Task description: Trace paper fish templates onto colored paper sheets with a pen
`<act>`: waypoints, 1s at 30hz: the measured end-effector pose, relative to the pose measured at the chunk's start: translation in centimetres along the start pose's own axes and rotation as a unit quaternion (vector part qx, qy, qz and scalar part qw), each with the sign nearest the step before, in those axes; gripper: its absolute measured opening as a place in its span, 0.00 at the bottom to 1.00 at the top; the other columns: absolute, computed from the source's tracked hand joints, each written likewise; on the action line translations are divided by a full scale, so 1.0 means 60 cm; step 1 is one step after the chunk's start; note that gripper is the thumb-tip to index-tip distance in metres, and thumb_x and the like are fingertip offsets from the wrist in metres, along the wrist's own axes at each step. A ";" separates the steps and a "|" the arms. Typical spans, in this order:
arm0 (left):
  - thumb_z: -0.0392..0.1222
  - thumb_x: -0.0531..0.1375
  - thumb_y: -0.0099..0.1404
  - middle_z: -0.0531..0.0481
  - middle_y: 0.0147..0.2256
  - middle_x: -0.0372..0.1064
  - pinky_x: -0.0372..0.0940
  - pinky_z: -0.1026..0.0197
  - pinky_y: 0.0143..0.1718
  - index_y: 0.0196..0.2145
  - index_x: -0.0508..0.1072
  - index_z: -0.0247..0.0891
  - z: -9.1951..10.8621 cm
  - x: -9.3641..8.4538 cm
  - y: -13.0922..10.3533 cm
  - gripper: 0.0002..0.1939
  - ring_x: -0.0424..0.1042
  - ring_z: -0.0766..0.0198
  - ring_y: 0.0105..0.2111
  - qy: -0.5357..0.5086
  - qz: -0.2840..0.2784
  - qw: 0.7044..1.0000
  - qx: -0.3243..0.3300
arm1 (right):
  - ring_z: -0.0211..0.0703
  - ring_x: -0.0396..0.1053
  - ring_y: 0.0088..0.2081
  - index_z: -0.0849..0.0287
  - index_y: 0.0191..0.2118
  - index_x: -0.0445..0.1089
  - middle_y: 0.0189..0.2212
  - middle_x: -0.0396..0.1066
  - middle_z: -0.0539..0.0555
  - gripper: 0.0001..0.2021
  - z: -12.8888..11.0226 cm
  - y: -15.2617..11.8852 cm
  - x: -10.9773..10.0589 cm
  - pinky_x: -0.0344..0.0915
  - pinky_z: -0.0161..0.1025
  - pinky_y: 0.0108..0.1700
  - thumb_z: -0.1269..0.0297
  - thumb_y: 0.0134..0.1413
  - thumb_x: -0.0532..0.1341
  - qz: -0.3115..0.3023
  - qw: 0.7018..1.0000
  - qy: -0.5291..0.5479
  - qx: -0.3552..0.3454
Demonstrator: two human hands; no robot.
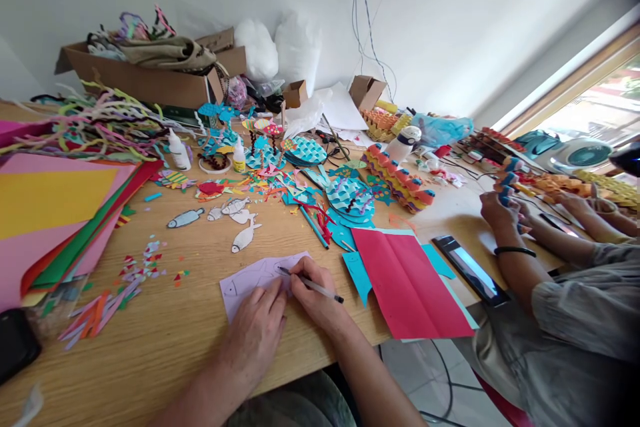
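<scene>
Paper (pixel 241 285), lilac, near front edge of table (pixel 150 347): judged light, easily creased; take by corner. Left hand (pixel 257 320) presses it, fingers flat; right hand (pixel 316 303) pinches pen (pixel 327 292).

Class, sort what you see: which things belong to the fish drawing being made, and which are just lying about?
In use:
- purple paper, under the left hand
- pen, in the right hand's grip
- fish cut-outs, perhaps related

Seemingly just lying about:
- phone
- large cardboard box
- red sheet
</scene>
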State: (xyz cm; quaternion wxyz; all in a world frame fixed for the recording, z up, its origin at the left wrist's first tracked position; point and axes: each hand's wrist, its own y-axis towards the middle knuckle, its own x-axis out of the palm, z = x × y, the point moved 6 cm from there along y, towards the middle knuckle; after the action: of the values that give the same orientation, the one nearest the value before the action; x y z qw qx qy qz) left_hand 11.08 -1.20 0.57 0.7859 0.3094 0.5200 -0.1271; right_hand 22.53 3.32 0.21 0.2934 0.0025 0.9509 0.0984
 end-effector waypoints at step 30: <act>0.28 0.48 0.59 0.40 0.46 0.67 0.67 0.51 0.43 0.47 0.66 0.32 -0.002 0.002 0.001 0.19 0.68 0.56 0.40 -0.006 -0.010 1.000 -0.007 | 0.33 0.60 0.22 0.57 0.29 0.64 0.20 0.63 0.45 0.04 -0.002 0.000 0.006 0.56 0.31 0.25 0.72 0.46 0.55 -0.023 1.000 0.018 0.011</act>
State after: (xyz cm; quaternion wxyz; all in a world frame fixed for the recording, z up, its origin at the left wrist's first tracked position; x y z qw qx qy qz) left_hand 11.10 -1.06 0.48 0.7898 0.2982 0.5193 -0.1328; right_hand 22.15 3.34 0.10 0.2788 -0.0182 0.9567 0.0809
